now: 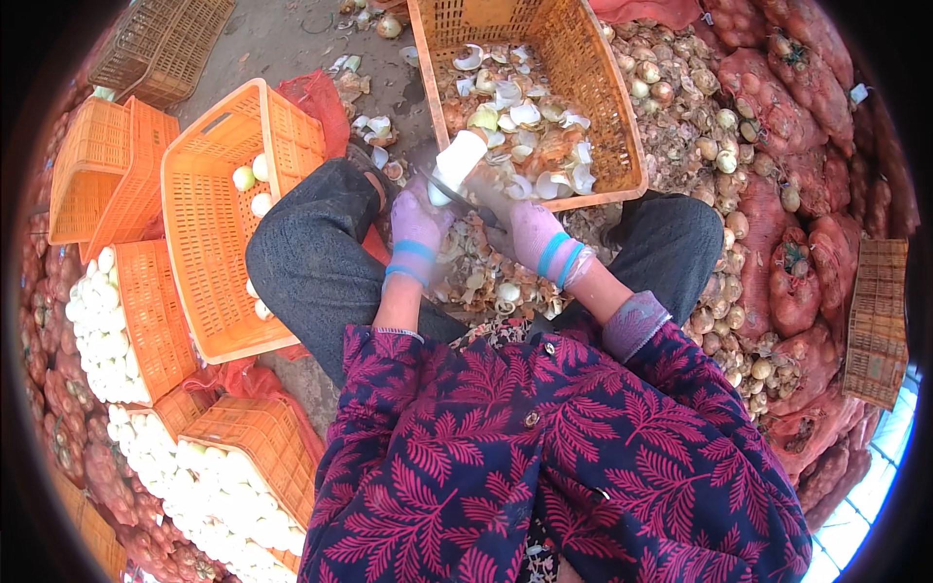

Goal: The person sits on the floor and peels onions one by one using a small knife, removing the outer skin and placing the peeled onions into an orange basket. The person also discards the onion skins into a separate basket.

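Observation:
My left hand (420, 215), in a pale purple knit glove with blue bands, grips a white peeled onion (458, 162) that looks blurred and stretched by motion. A knife (461, 198) crosses in front of the onion; its dark handle is in my gloved right hand (526, 229). Both hands are between my knees at the near edge of an orange plastic crate (435, 95). Onion skins and white outer layers (521, 114) lie inside that crate. Left of my knee stands another orange crate (186, 262) with several peeled onions (261, 205) in it.
Unpeeled onions (662, 92) are heaped at the right beside red mesh sacks of onions (793, 277). Crates heaped with peeled onions (211, 484) stand at lower left, more orange crates (109, 175) at upper left. Loose peelings (485, 277) cover the ground between my legs.

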The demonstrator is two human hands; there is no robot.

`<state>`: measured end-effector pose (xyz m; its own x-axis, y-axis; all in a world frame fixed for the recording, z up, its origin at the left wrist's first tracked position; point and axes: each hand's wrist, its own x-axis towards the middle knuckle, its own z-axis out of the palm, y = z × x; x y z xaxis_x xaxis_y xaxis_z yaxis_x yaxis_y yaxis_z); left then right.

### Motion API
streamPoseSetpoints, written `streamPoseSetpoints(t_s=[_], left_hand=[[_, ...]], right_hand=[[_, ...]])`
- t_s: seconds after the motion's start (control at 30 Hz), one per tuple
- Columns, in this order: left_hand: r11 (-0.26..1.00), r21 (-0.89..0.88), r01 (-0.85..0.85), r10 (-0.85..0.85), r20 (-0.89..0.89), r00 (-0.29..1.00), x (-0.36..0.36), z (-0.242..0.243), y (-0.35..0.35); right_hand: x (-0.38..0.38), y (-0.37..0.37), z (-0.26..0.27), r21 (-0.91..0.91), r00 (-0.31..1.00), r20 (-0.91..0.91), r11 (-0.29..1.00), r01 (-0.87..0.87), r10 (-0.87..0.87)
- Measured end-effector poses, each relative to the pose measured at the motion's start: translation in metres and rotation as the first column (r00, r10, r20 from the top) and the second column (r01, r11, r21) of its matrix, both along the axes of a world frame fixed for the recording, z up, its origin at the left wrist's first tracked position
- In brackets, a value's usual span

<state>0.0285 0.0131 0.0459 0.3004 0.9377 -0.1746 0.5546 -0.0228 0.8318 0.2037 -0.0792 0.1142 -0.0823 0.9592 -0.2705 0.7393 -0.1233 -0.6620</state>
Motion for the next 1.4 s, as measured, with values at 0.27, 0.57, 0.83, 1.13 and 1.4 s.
streamPoseSetpoints(t_s=[0.27,0.57,0.83,1.13,1.4], left_hand=[[0.999,-0.006,-0.035,0.035,0.083,0.996,-0.004,-0.017,-0.001],[0.951,-0.293,-0.095,0.218,0.425,0.878,0.003,0.021,-0.014],[0.868,-0.496,0.029,0.437,0.79,0.431,0.0,0.029,-0.011],[0.825,-0.544,0.154,0.518,0.836,0.178,0.023,0.035,-0.024],[0.693,-0.666,0.277,0.712,0.691,-0.121,0.043,0.072,-0.02]], right_hand=[[-0.003,0.002,-0.021,-0.036,0.874,-0.452,0.982,0.184,-0.18],[0.047,-0.014,-0.016,-0.464,0.573,-0.543,0.789,0.404,-0.613],[-0.01,-0.022,0.015,0.02,0.899,-0.356,0.96,0.279,-0.254],[-0.027,0.006,0.008,0.239,0.958,-0.241,0.947,0.216,-0.157],[0.035,0.037,-0.041,0.21,0.773,-0.443,0.786,0.582,-0.454]])
